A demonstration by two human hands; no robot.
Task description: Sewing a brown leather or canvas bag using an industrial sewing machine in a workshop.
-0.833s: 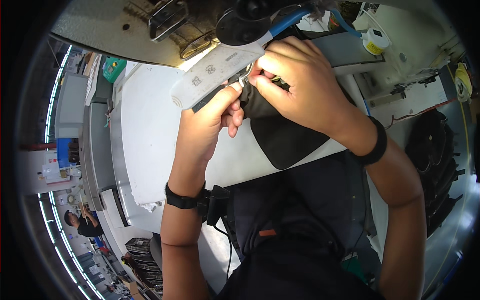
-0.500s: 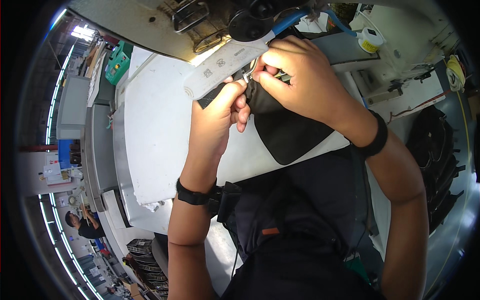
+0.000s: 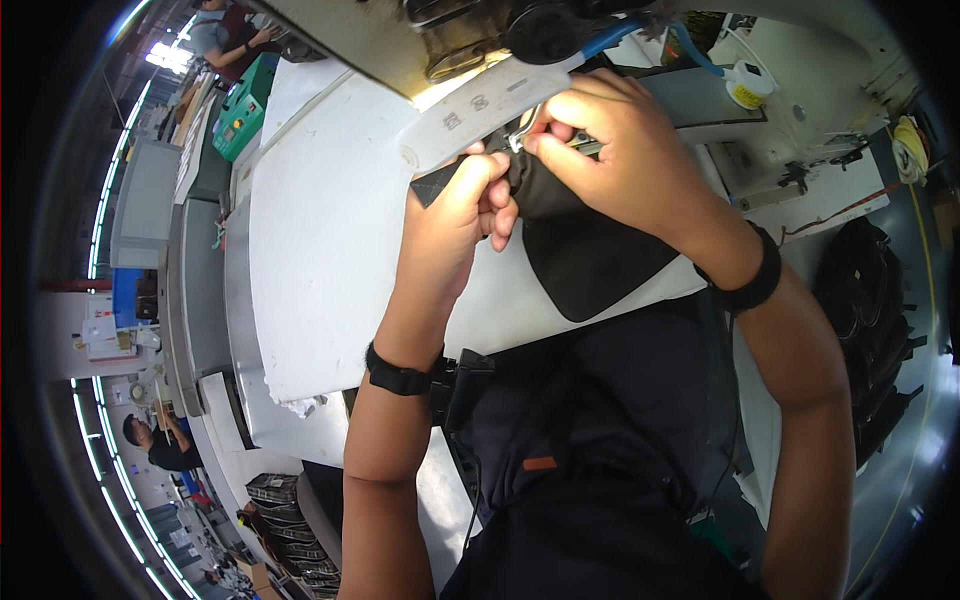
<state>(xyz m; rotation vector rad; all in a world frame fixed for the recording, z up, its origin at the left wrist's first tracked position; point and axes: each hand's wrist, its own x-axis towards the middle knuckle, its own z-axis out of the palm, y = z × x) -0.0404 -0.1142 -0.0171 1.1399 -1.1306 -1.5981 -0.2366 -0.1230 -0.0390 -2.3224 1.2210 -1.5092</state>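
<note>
Dark fabric (image 3: 590,255) lies beneath the head of a sewing machine (image 3: 490,105), its rounded flap hanging toward me over the white tabletop. My left hand (image 3: 462,205) pinches the fabric's gathered edge between thumb and curled fingers. A dark strip (image 3: 428,187) sticks out on that hand's left side. From the right, my right hand (image 3: 620,150) reaches in, thumb and forefinger closed beside a small curved metal part (image 3: 522,132) at the needle area. What lies between those right fingertips is too small and hidden to make out.
The white tabletop (image 3: 320,220) spreads to the left. Behind it stands a green control box (image 3: 243,110). A white round container (image 3: 745,85) sits on the machine bed at right. Dark textile pieces (image 3: 860,320) hang at far right. Two people (image 3: 165,440) are in the left background.
The machine, tabletop and both hands appear slightly farther right in the picture. Both hands keep nearly the same grip. Another person has come into view at upper left.
</note>
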